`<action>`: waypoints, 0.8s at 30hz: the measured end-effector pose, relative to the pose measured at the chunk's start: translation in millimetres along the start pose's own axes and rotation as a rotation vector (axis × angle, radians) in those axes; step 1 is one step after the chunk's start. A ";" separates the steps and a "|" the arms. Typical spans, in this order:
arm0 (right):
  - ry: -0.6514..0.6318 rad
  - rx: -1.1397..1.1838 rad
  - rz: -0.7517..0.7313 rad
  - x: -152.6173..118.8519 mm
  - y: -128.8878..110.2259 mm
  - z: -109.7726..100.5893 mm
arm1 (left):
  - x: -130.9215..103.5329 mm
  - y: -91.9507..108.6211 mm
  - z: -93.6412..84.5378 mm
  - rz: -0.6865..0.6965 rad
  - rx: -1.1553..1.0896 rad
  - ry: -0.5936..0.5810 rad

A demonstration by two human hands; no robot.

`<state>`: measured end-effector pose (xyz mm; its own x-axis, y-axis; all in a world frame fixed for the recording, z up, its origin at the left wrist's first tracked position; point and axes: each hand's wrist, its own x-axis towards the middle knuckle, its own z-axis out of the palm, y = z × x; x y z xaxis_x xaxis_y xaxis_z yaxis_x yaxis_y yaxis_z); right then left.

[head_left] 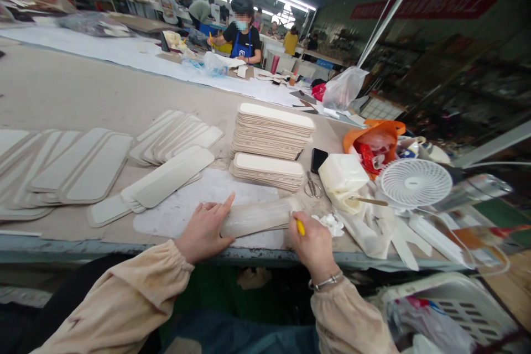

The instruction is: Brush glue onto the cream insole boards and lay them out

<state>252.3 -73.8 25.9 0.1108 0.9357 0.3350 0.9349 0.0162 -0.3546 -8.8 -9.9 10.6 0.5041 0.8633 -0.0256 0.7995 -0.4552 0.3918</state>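
My left hand point(207, 228) rests with its fingers apart at the left end of a long panel point(257, 217), which looks wet on top. The panel lies on white paper point(166, 209) near the table's front edge. At the panel's right end, my right hand point(309, 238) is closed around a brush with a yellow handle point(300, 227). Behind the panel stand two stacks of pale panels, a lower one point(267, 166) and a taller one point(274, 121). More panels lie overlapped to the left, the nearest being a slanted group point(176, 174).
Scissors point(312, 187), a black phone point(318, 160), a white container point(343, 171) and a white fan point(416, 183) stand right of the stacks. An orange bag point(373, 138) is behind them. A basket point(456, 298) sits below the table's right side. Across the table, a person point(243, 38) works.
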 end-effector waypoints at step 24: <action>-0.315 0.887 0.084 -9.9 -83.2 41.0 | -2.2 -2.4 4.1 -0.002 -0.056 0.054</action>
<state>159.6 -70.0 16.2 -0.0510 0.9960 0.0733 0.3155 0.0857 -0.9450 -10.5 -11.6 6.0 0.4825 0.8756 0.0228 0.7803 -0.4415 0.4431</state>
